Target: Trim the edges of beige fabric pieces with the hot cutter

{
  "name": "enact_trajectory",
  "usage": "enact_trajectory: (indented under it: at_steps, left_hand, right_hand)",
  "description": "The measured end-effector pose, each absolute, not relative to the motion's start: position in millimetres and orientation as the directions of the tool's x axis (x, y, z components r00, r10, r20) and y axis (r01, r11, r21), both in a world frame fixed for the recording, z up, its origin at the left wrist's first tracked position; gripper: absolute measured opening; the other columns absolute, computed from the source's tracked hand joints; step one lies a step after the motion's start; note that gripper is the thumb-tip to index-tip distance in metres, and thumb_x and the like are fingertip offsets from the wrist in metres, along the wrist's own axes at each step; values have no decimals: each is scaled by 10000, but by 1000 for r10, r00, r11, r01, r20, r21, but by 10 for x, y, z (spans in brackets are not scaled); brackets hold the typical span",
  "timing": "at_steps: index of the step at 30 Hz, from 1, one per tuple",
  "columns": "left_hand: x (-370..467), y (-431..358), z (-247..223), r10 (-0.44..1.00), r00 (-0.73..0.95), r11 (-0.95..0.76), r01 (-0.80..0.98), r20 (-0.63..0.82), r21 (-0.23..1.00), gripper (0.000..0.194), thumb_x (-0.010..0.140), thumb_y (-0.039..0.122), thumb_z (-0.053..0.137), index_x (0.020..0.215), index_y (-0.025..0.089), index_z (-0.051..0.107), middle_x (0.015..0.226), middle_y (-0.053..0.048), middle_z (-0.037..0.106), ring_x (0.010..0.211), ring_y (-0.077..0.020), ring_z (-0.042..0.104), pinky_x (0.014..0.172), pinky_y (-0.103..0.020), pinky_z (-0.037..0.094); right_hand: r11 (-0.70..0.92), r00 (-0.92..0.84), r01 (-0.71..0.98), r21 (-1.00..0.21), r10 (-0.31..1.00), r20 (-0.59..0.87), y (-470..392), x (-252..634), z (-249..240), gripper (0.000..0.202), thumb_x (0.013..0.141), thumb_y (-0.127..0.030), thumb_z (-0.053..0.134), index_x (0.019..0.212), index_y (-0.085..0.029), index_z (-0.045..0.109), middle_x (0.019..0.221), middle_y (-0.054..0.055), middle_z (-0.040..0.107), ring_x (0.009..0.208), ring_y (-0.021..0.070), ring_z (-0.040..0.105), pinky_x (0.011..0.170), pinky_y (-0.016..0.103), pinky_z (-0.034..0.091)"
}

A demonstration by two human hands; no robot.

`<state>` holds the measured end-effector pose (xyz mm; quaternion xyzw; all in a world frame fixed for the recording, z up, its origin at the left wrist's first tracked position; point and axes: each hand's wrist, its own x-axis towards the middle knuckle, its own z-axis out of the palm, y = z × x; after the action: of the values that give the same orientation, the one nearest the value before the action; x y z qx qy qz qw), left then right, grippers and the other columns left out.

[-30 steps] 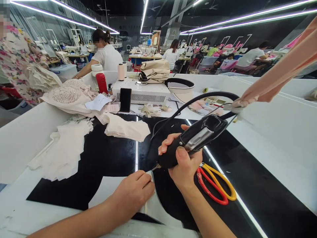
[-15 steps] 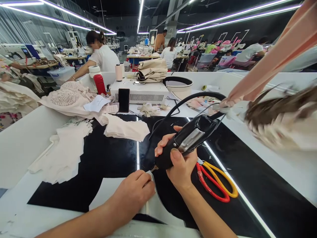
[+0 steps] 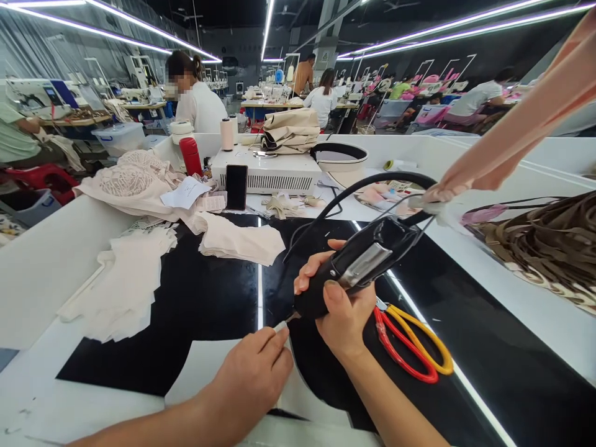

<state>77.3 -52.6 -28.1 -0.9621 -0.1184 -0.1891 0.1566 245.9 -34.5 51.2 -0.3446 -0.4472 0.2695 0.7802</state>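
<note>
My right hand (image 3: pixel 342 304) is wrapped round a black handheld tool (image 3: pixel 356 267) with a silver plate; its narrow tip points down-left. A thick black cable and a pink cloth strip (image 3: pixel 498 149) run to its upper end. My left hand (image 3: pixel 256 372) has its fingers pressed together on the edge of a white piece (image 3: pixel 200 363), just left of the tool tip. The white piece lies on the black board (image 3: pixel 209 298). Scissors (image 3: pixel 414 341) with red and yellow handles lie to the right of my right hand.
Pale fabric pieces (image 3: pixel 125 282) and a folded stack (image 3: pixel 242 241) lie left and behind. A phone (image 3: pixel 236 186) leans against a white box (image 3: pixel 274 171), near a red bottle (image 3: pixel 190 155). Brown straps (image 3: pixel 549 242) lie at right. People sit at sewing machines beyond.
The view has shifted slightly, and the brown straps at right now show sharply. The seated person at the back left has drawn in an outstretched arm. Both hands keep nearly the same pose.
</note>
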Motion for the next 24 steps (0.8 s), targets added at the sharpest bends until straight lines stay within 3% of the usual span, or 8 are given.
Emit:
enact_trajectory:
  at_steps: [7, 15, 19, 24]
  left_hand:
    - [780, -526, -328, 162, 891, -919, 293, 424, -264, 252, 1022, 1, 466, 1134, 74, 679, 1161, -136, 765, 1148, -214, 709, 1042, -344, 490]
    - [799, -532, -334, 199, 858, -925, 325, 474, -198, 274, 1025, -4, 430, 1123, 68, 676, 1147, -126, 770, 1058, -199, 734, 935, -319, 565]
    - [806, -529, -314, 181, 874, -920, 312, 452, -237, 266, 1036, -2, 438, 1128, 62, 679, 1183, -140, 762, 1082, -196, 729, 969, -320, 546]
    - [830, -526, -251, 169, 843, -910, 333, 510, -249, 334, 1015, -45, 403, 1018, 92, 708, 1063, -87, 786, 1040, -180, 736, 945, -297, 552]
  right_hand:
    - [610, 453, -103, -786, 732, 509, -341, 2463, 490, 484, 826, -505, 829, 1172, -292, 567, 806, -43, 629, 557, 131, 577, 501, 281, 518]
    - [636, 468, -104, -765, 710, 526, -331, 2465, 561, 449, 833, -487, 837, 1160, -281, 610, 788, -47, 651, 550, 128, 596, 501, 277, 525]
    - [637, 456, -109, -763, 714, 531, -342, 2450, 561, 463, 830, -508, 838, 1171, -287, 615, 788, -46, 643, 543, 127, 578, 490, 275, 518]
    - [636, 432, -120, -763, 725, 536, -345, 2437, 507, 454, 839, -469, 845, 1179, -289, 605, 811, -40, 649, 567, 127, 592, 506, 267, 536]
